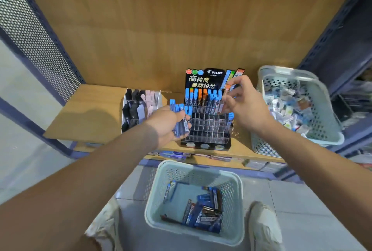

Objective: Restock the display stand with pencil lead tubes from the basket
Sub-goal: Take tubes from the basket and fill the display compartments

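Head: display stand (pixel 207 132) front bare

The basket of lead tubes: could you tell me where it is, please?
In the head view, the basket sits bottom centre on the floor, between the person's legs, below the shelf bearing the display stand.

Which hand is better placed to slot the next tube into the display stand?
Probably the right hand: its fingers pinch a single clear lead tube right above the back rows of the black Pilot display stand. The left hand grips a bundle of blue-capped tubes beside the stand.
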